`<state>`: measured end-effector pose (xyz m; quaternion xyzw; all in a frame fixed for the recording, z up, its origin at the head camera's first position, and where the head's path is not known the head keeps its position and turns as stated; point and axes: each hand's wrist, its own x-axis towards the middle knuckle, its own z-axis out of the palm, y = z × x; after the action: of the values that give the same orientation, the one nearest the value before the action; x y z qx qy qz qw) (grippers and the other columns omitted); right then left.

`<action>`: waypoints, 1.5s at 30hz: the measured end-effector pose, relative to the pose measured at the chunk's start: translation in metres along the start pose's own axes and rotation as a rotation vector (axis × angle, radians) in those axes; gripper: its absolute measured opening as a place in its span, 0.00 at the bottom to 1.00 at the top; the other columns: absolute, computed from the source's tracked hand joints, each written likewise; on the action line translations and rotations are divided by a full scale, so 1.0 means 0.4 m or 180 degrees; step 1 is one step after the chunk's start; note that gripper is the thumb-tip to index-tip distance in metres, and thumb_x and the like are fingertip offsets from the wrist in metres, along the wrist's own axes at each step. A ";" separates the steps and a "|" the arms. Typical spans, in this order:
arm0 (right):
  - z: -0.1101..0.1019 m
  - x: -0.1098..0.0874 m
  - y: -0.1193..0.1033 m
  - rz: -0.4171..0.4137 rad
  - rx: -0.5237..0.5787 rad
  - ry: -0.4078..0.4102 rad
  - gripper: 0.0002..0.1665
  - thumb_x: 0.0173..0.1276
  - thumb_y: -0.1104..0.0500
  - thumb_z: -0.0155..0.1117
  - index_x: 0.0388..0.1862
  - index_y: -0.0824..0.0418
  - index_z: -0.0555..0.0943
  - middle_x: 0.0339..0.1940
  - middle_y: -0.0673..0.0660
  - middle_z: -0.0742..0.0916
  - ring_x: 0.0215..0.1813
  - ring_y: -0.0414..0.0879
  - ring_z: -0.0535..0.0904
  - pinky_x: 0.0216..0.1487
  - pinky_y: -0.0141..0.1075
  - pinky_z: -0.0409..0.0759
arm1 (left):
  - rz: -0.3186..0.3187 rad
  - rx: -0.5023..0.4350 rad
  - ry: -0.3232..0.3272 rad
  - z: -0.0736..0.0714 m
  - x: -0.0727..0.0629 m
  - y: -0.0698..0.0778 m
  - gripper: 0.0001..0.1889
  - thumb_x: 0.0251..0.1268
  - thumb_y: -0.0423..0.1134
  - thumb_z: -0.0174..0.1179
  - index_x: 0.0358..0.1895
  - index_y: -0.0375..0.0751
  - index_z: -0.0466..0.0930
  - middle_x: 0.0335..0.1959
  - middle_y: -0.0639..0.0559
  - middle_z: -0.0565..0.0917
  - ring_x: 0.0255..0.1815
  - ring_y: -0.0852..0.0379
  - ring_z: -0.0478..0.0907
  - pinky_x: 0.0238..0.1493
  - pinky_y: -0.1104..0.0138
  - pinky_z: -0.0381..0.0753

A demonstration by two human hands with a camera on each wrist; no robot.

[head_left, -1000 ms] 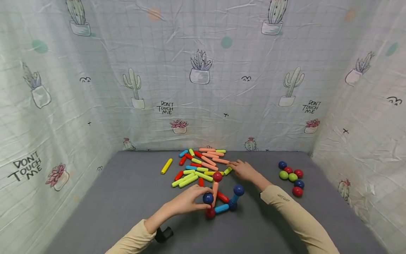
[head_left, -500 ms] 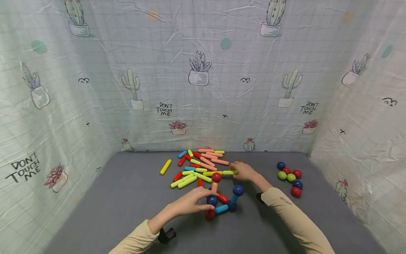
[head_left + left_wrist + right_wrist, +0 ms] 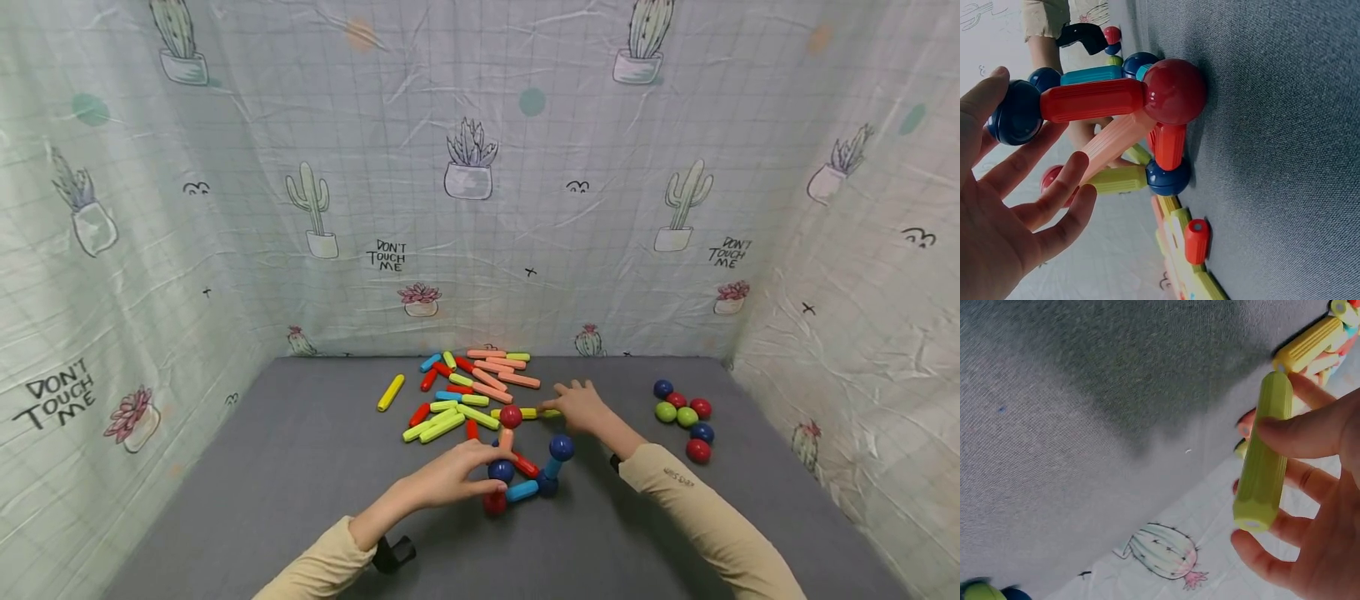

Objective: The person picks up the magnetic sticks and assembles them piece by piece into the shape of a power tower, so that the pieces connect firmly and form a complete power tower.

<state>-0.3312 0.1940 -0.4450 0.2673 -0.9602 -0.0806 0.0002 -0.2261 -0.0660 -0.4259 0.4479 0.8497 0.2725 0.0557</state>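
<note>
A magnetic ball-and-rod frame stands before me, with a red ball [image 3: 1175, 92] at its base. My left hand [image 3: 461, 475] pinches the blue ball [image 3: 1016, 114] that tops a red rod [image 3: 1094, 100] rising from that base ball. A salmon rod [image 3: 1116, 140] and a light blue rod [image 3: 522, 490] also meet the base ball. Beyond the frame, my right hand [image 3: 583, 407] holds a yellow-green magnetic rod [image 3: 1263, 456] between thumb and fingers. The held rod's far end is right at the end of a yellow rod [image 3: 1310, 344].
Loose rods, among them a salmon rod [image 3: 519, 380] and a green rod [image 3: 442, 427], lie in a pile at the back middle. A lone yellow rod [image 3: 391, 392] lies to its left. Several balls, including a red ball [image 3: 698, 451], sit at the right. Patterned sheeting [image 3: 480, 275] borders the table.
My right hand has turned the yellow-green rod in line with the yellow rod, which has shifted right. The blue ball in my left hand has moved slightly right.
</note>
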 end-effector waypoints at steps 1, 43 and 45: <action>-0.002 0.001 0.006 0.0027 0.0005 0.0004 0.28 0.52 0.64 0.66 0.51 0.41 0.77 0.49 0.57 0.77 0.50 0.60 0.71 0.52 0.61 0.65 | -0.0008 -0.0002 -0.0002 -0.001 0.000 0.000 0.25 0.62 0.57 0.47 0.58 0.49 0.70 0.51 0.62 0.77 0.45 0.66 0.70 0.48 0.70 0.71; -0.029 -0.027 -0.029 -0.0842 0.3600 -0.0890 0.20 0.63 0.61 0.57 0.53 0.64 0.69 0.42 0.63 0.83 0.44 0.50 0.80 0.46 0.42 0.77 | -0.0321 0.0429 0.0867 -0.011 0.080 -0.044 0.18 0.66 0.52 0.44 0.56 0.56 0.73 0.57 0.51 0.72 0.55 0.52 0.69 0.51 0.58 0.72; -0.031 -0.027 -0.025 -0.0906 0.3651 -0.0906 0.19 0.63 0.63 0.56 0.53 0.65 0.69 0.41 0.64 0.82 0.42 0.51 0.81 0.45 0.41 0.78 | -0.0295 0.0509 0.0766 -0.009 0.091 -0.052 0.18 0.66 0.51 0.44 0.56 0.56 0.73 0.61 0.48 0.69 0.59 0.48 0.67 0.55 0.53 0.69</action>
<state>-0.3163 0.1894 -0.4340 0.3372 -0.7960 0.4154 -0.2830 -0.2641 -0.0479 -0.4280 0.3753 0.8890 0.2528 -0.0699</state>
